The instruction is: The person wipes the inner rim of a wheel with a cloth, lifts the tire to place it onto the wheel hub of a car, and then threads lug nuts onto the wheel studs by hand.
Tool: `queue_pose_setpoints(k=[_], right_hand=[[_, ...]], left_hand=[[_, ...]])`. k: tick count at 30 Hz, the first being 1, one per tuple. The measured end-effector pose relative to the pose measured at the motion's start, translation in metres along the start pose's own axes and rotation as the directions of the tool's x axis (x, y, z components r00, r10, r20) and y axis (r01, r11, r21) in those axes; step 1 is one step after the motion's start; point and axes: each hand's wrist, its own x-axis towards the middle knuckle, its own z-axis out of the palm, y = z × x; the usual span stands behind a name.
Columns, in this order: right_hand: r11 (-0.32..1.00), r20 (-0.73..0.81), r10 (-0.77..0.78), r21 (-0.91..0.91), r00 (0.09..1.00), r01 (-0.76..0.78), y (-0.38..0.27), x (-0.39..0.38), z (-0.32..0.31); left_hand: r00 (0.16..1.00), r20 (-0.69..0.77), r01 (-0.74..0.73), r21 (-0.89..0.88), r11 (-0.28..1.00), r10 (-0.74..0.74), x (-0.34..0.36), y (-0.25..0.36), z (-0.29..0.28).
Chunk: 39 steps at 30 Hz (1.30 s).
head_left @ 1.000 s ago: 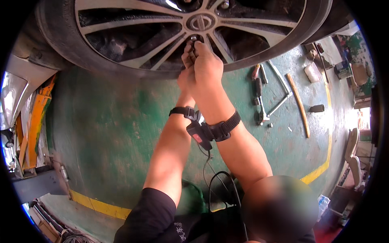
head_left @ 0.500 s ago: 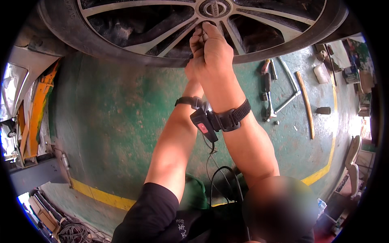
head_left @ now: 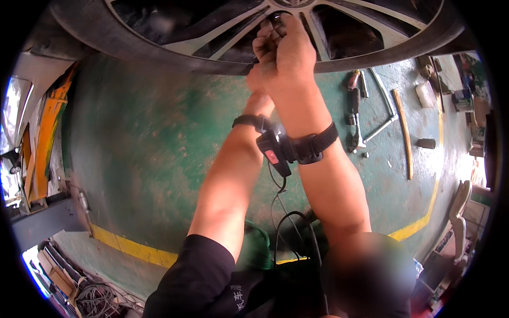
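A car wheel (head_left: pixel 313 63) with a black tyre and silver spokes fills the top of the view. Both my hands are together in front of its lower spokes, just below the hub. My right hand (head_left: pixel 296 53) is closed, thumb and fingers bent towards the hub, with a small shiny bit at the fingertips too small to name. Tucked close on its left is my left hand (head_left: pixel 259 75), partly covered by the right one; its fingers look curled, and what they hold is hidden. Black straps with a small box (head_left: pixel 274 153) and a cable sit around my wrists.
Right of my arms, a ratchet (head_left: pixel 356 116), an L-shaped wrench bar (head_left: pixel 389 108), a wooden stick (head_left: pixel 403 132) and a dark socket (head_left: pixel 426 143) lie on the green floor (head_left: pixel 148 148). An orange metal stand (head_left: pixel 50 143) is at left. Coiled cables (head_left: pixel 98 302) lie lower left.
Both hands have moved slightly up and right, staying together. The view has shifted a little, so the wheel's hub now sits higher, partly cut off by the top edge.
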Motion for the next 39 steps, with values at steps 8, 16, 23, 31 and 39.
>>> queue_pose_setpoints(k=[8,16,23,31,39], right_hand=[[0.998,0.006,-0.057,-0.016,0.998,0.057,0.003,0.007,-0.003],[0.978,0.016,-0.070,-0.197,0.997,0.072,-0.001,0.001,-0.005],[0.986,0.014,-0.039,-0.163,0.999,0.040,0.003,0.001,-0.001],[0.987,-0.012,-0.059,-0.149,0.998,0.057,-0.003,0.000,-0.002],[0.997,-0.010,-0.051,-0.064,0.999,0.051,0.004,0.001,0.000]], left_hand=[[1.000,0.010,-0.014,-0.033,0.999,0.014,0.004,0.006,0.005],[1.000,0.014,-0.008,-0.041,0.999,0.008,-0.002,0.006,0.005],[1.000,0.010,0.000,-0.043,0.999,0.001,0.000,0.005,-0.001],[1.000,0.013,-0.018,-0.060,0.998,0.019,0.000,0.009,0.002],[1.000,0.007,-0.007,-0.047,0.999,0.007,-0.001,0.003,-0.004]])
